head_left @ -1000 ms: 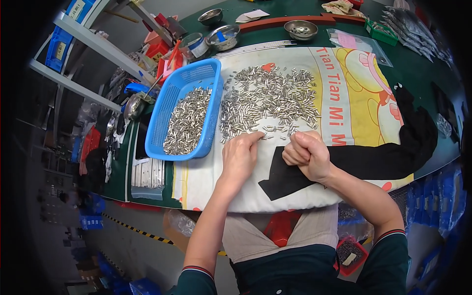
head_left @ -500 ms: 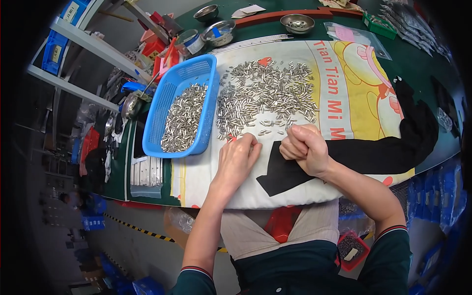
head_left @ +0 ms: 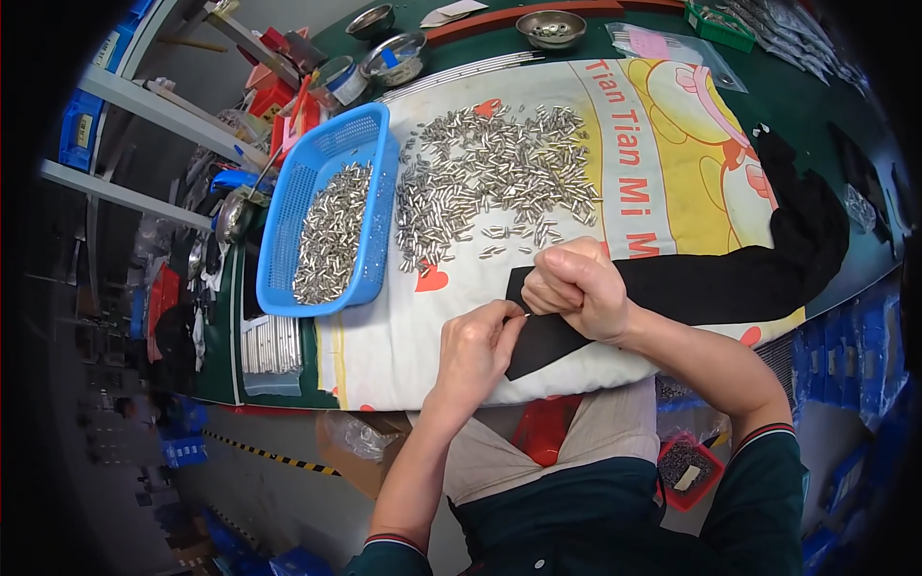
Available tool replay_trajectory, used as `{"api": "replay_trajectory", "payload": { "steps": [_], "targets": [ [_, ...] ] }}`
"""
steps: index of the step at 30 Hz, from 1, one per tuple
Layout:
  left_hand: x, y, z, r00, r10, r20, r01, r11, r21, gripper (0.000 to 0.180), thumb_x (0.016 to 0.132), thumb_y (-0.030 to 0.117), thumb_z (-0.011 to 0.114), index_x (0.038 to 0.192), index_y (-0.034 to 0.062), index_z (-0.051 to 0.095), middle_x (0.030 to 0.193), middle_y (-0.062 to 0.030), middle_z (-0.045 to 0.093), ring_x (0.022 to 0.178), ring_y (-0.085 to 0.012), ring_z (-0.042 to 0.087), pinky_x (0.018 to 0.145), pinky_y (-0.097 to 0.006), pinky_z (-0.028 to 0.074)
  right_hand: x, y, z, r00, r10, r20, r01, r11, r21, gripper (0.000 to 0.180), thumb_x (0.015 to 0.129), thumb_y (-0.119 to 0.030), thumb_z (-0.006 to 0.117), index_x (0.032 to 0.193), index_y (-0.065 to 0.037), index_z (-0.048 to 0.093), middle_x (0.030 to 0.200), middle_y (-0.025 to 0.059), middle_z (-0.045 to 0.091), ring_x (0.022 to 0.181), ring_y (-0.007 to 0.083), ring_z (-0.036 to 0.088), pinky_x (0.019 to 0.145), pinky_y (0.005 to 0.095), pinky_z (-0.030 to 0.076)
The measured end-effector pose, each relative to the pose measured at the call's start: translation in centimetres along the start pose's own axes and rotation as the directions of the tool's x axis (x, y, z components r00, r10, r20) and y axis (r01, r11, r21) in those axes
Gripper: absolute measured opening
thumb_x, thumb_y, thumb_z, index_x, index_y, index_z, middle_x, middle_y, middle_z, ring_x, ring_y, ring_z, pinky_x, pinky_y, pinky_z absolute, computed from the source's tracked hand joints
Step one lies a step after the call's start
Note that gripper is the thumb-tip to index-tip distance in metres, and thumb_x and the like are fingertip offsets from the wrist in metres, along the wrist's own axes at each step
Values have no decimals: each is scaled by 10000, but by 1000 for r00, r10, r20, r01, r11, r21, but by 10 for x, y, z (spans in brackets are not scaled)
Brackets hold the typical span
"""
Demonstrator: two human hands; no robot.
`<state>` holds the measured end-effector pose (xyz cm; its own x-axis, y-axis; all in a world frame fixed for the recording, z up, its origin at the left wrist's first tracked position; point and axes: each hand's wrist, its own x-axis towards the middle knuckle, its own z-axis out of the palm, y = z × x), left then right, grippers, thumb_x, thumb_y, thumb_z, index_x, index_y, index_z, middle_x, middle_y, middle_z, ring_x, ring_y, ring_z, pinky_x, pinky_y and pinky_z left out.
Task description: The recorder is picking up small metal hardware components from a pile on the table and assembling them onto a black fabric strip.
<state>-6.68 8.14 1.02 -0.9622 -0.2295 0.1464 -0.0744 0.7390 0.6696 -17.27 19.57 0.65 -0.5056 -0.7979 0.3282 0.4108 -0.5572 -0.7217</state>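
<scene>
My left hand [head_left: 477, 350] pinches a small silver metal pin [head_left: 525, 315] between thumb and fingertips, close beside my right hand. My right hand [head_left: 583, 288] is curled into a fist above a black cloth [head_left: 701, 288]; whatever lies inside it is hidden. Beyond the hands, a broad heap of small silver metal pins [head_left: 519, 168] is spread over the printed cloth [head_left: 451, 326]. A few stray pins lie at its near edge. Left of the heap stands a blue plastic basket [head_left: 384, 173] holding many similar pins.
Metal bowls [head_left: 551, 31] stand along the back of the green table, near thin rods [head_left: 461, 77]. A bag of rods [head_left: 272, 344] lies left of the cloth, with a metal rack [head_left: 144, 106] beyond. Below the table at right is a red bin [head_left: 690, 472].
My left hand has moved from the heap's near edge toward my right fist, a pin now showing at its fingertips. The right hand stays fisted. The whole view has shifted slightly.
</scene>
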Motion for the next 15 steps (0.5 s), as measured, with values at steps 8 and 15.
{"api": "replay_trajectory", "payload": {
  "steps": [8, 15],
  "targets": [
    [0, -2, 2, 999, 29, -43, -30, 999, -20, 53, 702, 20, 611, 745, -9, 600, 607, -148, 564, 497, -265, 545, 479, -320, 424, 0, 2, 1, 1000, 9, -6, -9, 1000, 11, 444, 892, -237, 357, 483, -96, 257, 416, -19, 204, 390, 94, 157, 416, 262, 172],
    [0, -5, 5, 994, 60, -89, -67, 995, -76, 55, 700, 2, 624, 729, -28, 589, 471, -74, 381, 404, -121, 324, 410, -268, 309, 0, 1, 3, 1000, 8, 2, -8, 1000, 13, 439, 889, -236, 359, 485, -100, 255, 416, -20, 203, 389, 96, 157, 418, 263, 170]
  ]
}}
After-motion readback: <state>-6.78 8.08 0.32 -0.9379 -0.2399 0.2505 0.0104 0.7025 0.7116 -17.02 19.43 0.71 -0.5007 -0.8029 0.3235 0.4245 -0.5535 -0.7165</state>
